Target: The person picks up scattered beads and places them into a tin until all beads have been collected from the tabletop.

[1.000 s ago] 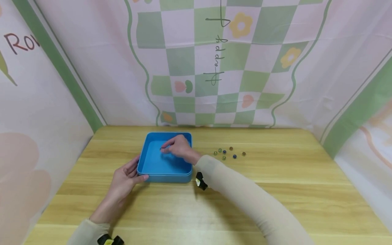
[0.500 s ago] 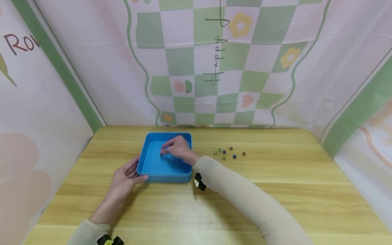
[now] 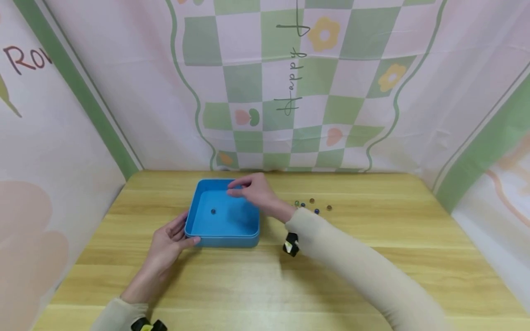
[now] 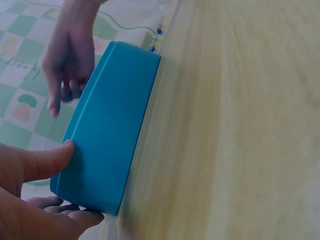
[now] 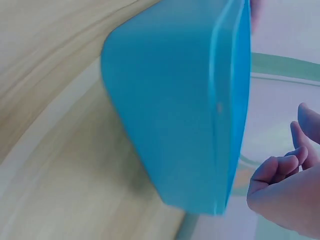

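A blue square plastic box [image 3: 222, 241], without a lid, stands on the table. My left hand [image 3: 163, 246] grips its near left corner; in the left wrist view the thumb lies at the rim and the fingers [image 4: 82, 217] reach under the bottom corner. Inside on the floor sits one small dark glass marble [image 3: 213, 211]. Over the box's far right part hovers my right hand [image 3: 258, 193], index finger and thumb apart with nothing between them. The right wrist view has its other fingers [image 5: 280, 167] loosely curled beside the box's rim.
Right of the box several small glass marbles lie loose on the wooden table [image 3: 372, 257], among them a blue marble [image 3: 316, 211] and a brown marble [image 3: 329, 208]. My right forearm partly covers the group. A patterned curtain [image 3: 244, 82] hangs behind the table.
My right hand has let go of the marble, which now rests on the box floor, and has moved up and right. My left hand has stayed at the corner.
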### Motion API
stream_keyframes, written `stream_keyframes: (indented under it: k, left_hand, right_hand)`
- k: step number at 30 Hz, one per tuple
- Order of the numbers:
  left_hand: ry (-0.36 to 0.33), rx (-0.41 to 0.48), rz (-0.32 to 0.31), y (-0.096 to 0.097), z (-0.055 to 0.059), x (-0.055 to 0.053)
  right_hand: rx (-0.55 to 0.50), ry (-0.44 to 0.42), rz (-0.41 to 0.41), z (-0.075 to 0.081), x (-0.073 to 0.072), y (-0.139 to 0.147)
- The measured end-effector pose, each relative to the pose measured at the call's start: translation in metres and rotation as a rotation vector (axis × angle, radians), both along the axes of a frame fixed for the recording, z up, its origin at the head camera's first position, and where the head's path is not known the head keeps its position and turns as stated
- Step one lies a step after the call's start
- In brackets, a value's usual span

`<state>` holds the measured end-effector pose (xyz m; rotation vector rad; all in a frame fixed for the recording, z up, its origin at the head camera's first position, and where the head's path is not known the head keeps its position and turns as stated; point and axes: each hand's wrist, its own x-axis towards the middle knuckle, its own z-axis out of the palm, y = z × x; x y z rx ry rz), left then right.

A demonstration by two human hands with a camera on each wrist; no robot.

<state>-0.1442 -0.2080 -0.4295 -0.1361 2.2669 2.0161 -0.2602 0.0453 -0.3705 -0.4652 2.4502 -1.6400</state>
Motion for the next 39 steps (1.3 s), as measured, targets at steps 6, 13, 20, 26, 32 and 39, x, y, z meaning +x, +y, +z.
stream_keyframes:
  k: [6, 13, 20, 26, 32, 39]
  left_hand:
    - [-0.006, -0.01, 0.001, -0.002, -0.001, 0.0]
    - [-0.016, -0.018, -0.001, -0.003, -0.001, -0.001]
    - [-0.024, -0.014, 0.0, -0.002, -0.001, 0.0]
    - [-0.016, -0.016, -0.004, -0.002, -0.002, 0.0]
    - [-0.013, -0.019, -0.012, -0.002, -0.003, 0.0]
    - [-0.012, -0.03, -0.014, -0.001, -0.001, -0.001]
  right_hand:
    - [-0.029, 0.003, -0.005, 0.006, 0.007, 0.039]
    - [0.027, -0.03, -0.074, 0.0, 0.013, 0.077]
    - [0.048, -0.033, -0.109, -0.008, 0.019, 0.109]
    - [0.052, -0.047, -0.169, -0.015, 0.023, 0.133]
    - [0.046, -0.073, -0.198, -0.022, 0.027, 0.154]
    - [0.06, -0.081, -0.241, -0.027, 0.029, 0.174]
